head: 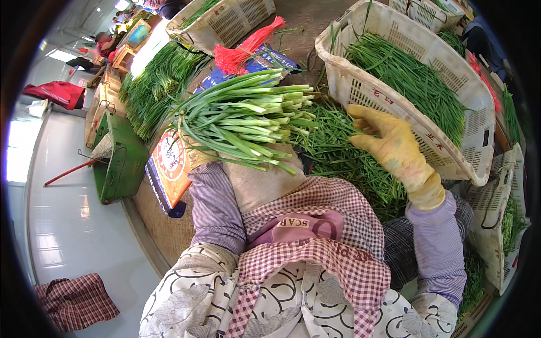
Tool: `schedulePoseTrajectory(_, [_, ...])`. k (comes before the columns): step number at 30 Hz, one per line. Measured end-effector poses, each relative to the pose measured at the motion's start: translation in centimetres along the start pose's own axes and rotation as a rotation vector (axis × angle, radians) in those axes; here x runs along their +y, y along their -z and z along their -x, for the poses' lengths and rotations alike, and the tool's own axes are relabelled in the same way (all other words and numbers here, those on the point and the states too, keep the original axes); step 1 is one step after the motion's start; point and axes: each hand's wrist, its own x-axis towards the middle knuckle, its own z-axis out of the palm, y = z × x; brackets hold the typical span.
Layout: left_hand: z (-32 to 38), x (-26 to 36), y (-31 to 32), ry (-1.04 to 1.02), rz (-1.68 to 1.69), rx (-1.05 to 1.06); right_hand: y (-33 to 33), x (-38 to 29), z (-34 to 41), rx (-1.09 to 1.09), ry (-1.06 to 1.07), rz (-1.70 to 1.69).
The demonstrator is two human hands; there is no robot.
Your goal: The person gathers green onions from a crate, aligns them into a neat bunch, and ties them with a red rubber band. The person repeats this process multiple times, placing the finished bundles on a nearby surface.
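A bunch of green leafy stalks, probably Chinese chives (253, 120), lies over my left hand (196, 150), its pale ends pointing right. My left hand, in a yellow glove, is mostly hidden under the leaves and grips the bunch. To the right, my right hand (393, 150), also in a yellow rubber glove, is raised with fingers apart and nothing between them. Below and beside it is a heap of loose green leaves (346, 156). Red plastic ties (247, 46) rest on a blue printed bag (270, 61) beyond the bunch.
A white plastic crate (389, 91) holding long greens stands at the right, and another crate (228, 21) stands at the back. More greens (156, 84) are piled at the left, near a green crate (120, 156). An orange printed bag (169, 169) lies by my left forearm. People sit farther off.
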Motion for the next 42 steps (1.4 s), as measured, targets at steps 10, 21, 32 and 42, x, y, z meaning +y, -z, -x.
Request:
schedulePoseTrajectory(10, [0.4,-0.8,0.3,-0.015,-0.051,0.001,-4.5,-5.8,-0.6,0.123,0.272,-0.221])
schedulePoseTrajectory(21, [0.8,-1.2,0.5,-0.051,-0.056,-0.011,3.7,-0.9,3.1,0.293,-0.056,0.407])
schedulePoseTrajectory(32, [0.6,-1.0,0.5,-0.084,-0.108,0.012,-6.2,-6.7,-5.0,-0.123,-0.124,-0.778])
schedulePoseTrajectory(42, [0.8,-1.0,0.4,-0.094,-0.137,0.052,-7.2,-4.6,-5.1,0.095,-0.084,-0.637])
